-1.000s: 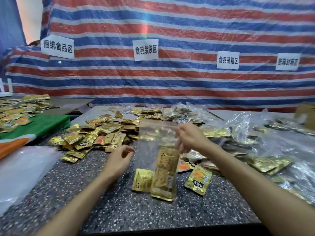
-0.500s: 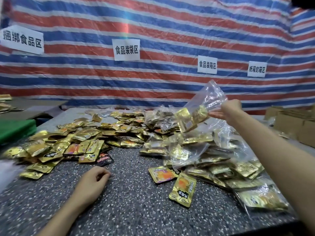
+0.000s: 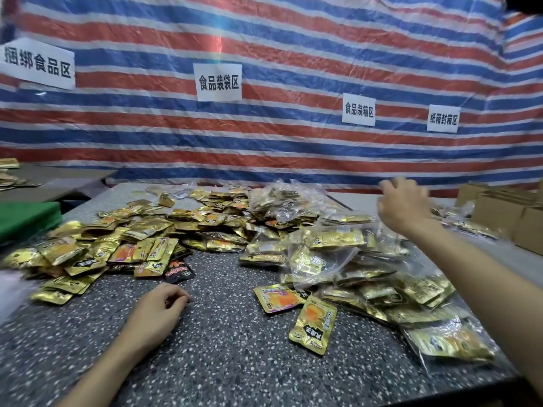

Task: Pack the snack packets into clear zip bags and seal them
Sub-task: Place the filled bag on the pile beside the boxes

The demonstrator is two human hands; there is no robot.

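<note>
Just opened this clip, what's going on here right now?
A person is packing snack packets at a speckled table. The right hand hangs open and empty above the pile of filled zip bags on the right side. The left hand rests on the table, fingers loosely curled, holding nothing. A heap of loose gold packets lies to the left, not yet bagged.

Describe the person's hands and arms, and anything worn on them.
Both are bare: the left hand and right hand wear no gloves, and no rings, watch or bands show. No sleeves are in view. The right hand is blurred, so small details there are unclear.
</note>
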